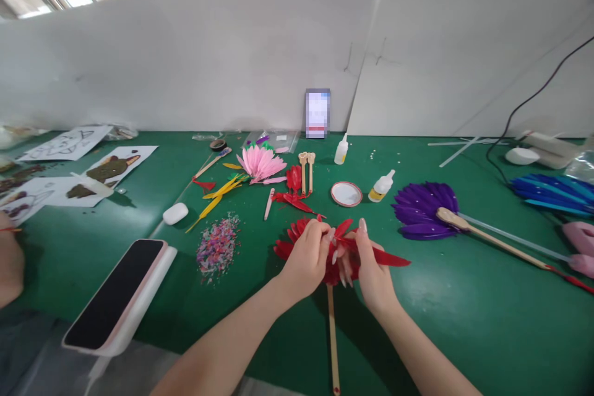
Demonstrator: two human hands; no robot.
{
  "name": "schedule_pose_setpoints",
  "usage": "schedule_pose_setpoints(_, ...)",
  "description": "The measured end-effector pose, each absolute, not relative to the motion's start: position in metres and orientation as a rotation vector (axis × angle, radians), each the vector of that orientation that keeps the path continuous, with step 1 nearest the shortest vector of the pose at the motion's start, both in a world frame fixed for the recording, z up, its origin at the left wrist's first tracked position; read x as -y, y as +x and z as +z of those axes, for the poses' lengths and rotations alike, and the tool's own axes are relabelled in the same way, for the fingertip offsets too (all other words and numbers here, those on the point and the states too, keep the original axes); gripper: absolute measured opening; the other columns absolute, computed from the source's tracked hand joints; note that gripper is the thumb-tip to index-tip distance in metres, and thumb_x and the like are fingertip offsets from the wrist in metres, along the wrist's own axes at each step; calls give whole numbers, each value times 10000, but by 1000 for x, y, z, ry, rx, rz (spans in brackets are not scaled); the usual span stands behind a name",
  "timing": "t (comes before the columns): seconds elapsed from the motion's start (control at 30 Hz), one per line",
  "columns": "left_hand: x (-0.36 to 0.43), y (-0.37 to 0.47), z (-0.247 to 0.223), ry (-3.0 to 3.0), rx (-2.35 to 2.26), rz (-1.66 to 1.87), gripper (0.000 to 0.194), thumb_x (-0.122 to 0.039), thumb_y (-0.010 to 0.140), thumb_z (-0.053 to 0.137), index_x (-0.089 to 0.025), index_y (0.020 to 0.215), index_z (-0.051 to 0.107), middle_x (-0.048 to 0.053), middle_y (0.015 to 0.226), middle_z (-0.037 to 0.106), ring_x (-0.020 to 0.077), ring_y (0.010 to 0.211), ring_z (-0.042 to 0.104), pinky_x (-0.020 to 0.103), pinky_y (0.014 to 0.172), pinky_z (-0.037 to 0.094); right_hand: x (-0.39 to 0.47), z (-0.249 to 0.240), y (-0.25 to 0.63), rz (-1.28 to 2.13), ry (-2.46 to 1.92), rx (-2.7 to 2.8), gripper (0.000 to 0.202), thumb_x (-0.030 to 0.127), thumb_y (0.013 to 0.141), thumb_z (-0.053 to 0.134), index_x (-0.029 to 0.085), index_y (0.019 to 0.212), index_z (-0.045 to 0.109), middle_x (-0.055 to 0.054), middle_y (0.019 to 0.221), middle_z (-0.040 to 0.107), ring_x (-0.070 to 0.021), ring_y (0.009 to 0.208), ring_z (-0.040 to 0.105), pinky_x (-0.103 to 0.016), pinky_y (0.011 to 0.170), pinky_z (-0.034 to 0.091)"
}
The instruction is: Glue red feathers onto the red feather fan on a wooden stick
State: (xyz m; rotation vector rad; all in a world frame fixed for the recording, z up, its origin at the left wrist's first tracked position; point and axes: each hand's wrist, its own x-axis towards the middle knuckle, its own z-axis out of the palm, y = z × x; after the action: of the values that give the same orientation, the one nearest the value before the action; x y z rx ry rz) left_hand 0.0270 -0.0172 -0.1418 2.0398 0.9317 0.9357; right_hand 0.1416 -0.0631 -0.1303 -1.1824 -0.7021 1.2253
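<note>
Both hands meet over a red feather fan (288, 249) whose wooden handle (333, 334) points toward me on the green table. A long red feather (392, 258) lies across my right hand (375, 278), gripped between thumb and fingers, its tip sticking out to the right. At the feather's other end my left hand (304, 260) is closed in a pinch, thumb against fingertips. The fan's centre is partly hidden behind my fingers. Just beyond the hands lie loose red feathers (294, 200) and two wooden handles (307, 173).
A white dish (346, 193) and two glue bottles (382, 187) (341, 151) stand beyond my hands. To the right lies a purple feather fan (424, 210). Leftward are pink feathers (260, 164), yellow feathers (223, 192), a confetti pile (218, 249) and a phone (118, 294). Another person's arm (10, 263) shows far left.
</note>
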Motion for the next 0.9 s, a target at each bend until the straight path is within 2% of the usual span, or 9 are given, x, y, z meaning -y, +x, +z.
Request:
schedule_pose_setpoints(0.23,17,27,-145,2046,-957,933,198,-188,981,262,-205,867,424,29,814,470,181,766,489,328,722,427,64,-132,142,1242,-1172,711,600,657,876,428,181,536,566,62,286,393,-78,248,389,-195,330,371)
schedule_pose_setpoints(0.47,18,26,-143,1999,-976,923,208,-215,991,270,-190,920,463,50,845,533,194,829,540,343,761,445,64,-133,142,1221,-1179,716,589,665,867,429,192,542,563,62,302,393,-89,260,394,-210,326,364)
schedule_pose_setpoints(0.6,18,26,-141,1959,-977,936,265,-249,1007,243,-174,1090,483,78,928,590,199,860,582,347,776,469,64,-133,142,1201,-1188,728,607,658,885,399,190,531,556,58,303,394,-86,264,389,-210,338,360)
schedule_pose_setpoints(0.7,18,25,-138,1941,-978,945,339,-268,1011,233,-170,1273,424,94,993,612,203,884,604,351,794,487,64,-131,141,1199,-1192,737,616,662,885,391,188,528,553,57,307,399,-84,267,398,-206,343,371)
schedule_pose_setpoints(0.9,18,25,-134,1933,-974,953,366,-269,1005,259,-163,1310,431,113,1066,629,233,1003,603,385,874,485,64,-129,141,1198,-1203,733,613,665,887,389,190,526,529,52,298,409,-82,264,396,-197,339,369)
